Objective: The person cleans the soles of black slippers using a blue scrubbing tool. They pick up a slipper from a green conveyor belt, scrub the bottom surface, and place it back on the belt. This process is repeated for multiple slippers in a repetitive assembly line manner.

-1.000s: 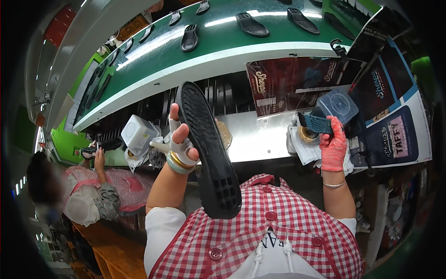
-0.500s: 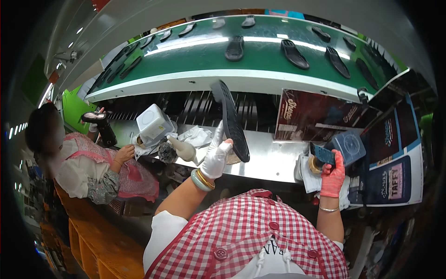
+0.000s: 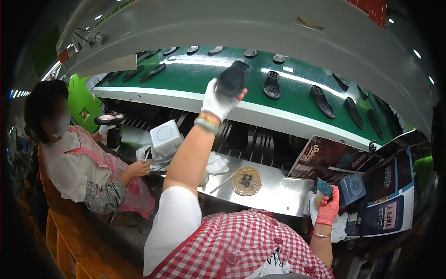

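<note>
1. Sole (image 3: 231,80), black, gripped in white-gloved left hand (image 3: 217,98) at full reach, held just over near edge of green conveyor belt (image 3: 195,81).
2. Fingers of left hand wrapped round sole's lower end; sole not yet lying flat on belt.
3. Right hand (image 3: 328,208), in red glove, low at steel bench (image 3: 278,193), closed around small dark-blue brush or block (image 3: 324,187); exact pinch hard to tell.
4. Step in hand, judged: setting sole onto belt among other black soles (image 3: 272,84) riding there.
5. Next move likely calls for lowering sole flat into a free gap, then opening fingers.
6. Round glue-stained pad (image 3: 246,181) on bench below; white tub (image 3: 166,137) to left; neighbouring worker's gloved hand (image 3: 106,129) beside another sole (image 3: 109,118).
</note>
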Available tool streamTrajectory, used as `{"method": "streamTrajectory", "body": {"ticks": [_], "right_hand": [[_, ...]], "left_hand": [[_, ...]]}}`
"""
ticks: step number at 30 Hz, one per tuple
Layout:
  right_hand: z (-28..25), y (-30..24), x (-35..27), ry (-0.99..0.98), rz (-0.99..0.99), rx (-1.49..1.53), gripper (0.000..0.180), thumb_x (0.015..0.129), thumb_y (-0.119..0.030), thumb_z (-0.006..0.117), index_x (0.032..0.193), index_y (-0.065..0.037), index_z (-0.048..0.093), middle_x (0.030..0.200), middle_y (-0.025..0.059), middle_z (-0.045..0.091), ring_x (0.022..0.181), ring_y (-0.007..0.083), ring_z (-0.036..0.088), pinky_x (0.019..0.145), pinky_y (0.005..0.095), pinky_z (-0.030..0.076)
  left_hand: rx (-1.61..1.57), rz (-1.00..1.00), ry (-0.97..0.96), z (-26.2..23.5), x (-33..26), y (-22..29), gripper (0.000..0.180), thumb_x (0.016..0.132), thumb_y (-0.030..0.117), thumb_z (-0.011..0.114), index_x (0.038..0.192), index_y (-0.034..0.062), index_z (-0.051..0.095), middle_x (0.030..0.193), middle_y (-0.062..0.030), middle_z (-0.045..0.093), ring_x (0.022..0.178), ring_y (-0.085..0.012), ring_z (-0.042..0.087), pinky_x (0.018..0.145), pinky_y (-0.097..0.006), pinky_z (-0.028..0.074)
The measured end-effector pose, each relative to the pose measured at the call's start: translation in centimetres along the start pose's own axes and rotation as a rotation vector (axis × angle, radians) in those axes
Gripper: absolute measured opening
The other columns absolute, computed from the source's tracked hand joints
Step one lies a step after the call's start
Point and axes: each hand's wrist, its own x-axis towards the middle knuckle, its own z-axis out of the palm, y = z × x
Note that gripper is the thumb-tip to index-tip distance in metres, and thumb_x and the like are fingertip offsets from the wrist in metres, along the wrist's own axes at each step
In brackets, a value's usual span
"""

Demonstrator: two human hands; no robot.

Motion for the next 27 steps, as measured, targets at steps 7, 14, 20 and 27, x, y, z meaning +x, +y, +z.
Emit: {"method": "streamTrajectory", "body": {"ticks": [7, 14, 20, 27], "right_hand": [[2.0, 2.0, 0.0, 0.077, -0.068, -0.093, 0.019, 0.09, -0.026, 0.056, 0.096, -0.008, 0.056, 0.074, 0.0015, 0.058, 0.047, 0.0059, 0.047, 0.036, 0.0159, 0.032], [2.2, 3.7, -0.2, 0.202, -0.182, -0.081, 0.02, 0.09, -0.027, 0.056, 0.1, -0.009, 0.057, 0.077, 0.0006, 0.059, 0.048, 0.0051, 0.046, 0.036, 0.0153, 0.031], [3.5, 5.3, -1.1, 0.336, -0.231, -0.171, 0.022, 0.089, -0.026, 0.058, 0.102, -0.009, 0.061, 0.084, 0.0001, 0.061, 0.05, 0.0048, 0.046, 0.038, 0.0146, 0.032], [7.4, 6.6, -2.7, 0.399, -0.336, -0.248, 0.026, 0.088, -0.022, 0.058, 0.11, -0.008, 0.059, 0.098, -0.0012, 0.061, 0.06, 0.0035, 0.05, 0.044, 0.0124, 0.037]], "left_hand": [[0.29, 0.166, 0.621, -10.8, 3.5, 3.6, 0.058, 0.093, 0.037, 0.036, 0.137, 0.0009, 0.025, 0.132, -0.0247, 0.037, 0.106, -0.0404, 0.051, 0.077, -0.039, 0.047], [1.959, 0.789, 1.019, -22.2, 2.5, 21.0, 0.04, 0.08, 0.018, 0.051, 0.115, -0.0022, 0.054, 0.121, -0.0236, 0.05, 0.112, -0.0339, 0.047, 0.099, -0.038, 0.036], [2.401, 0.192, 1.419, -26.0, 2.6, 29.9, 0.071, 0.072, 0.026, 0.062, 0.133, 0.0017, 0.035, 0.134, -0.0229, 0.036, 0.122, -0.0358, 0.038, 0.103, -0.044, 0.03], [2.289, 0.105, 1.534, -27.5, 4.6, 34.1, 0.088, 0.07, 0.043, 0.07, 0.137, 0.0039, 0.028, 0.135, -0.0246, 0.035, 0.125, -0.036, 0.039, 0.102, -0.042, 0.035]]}}
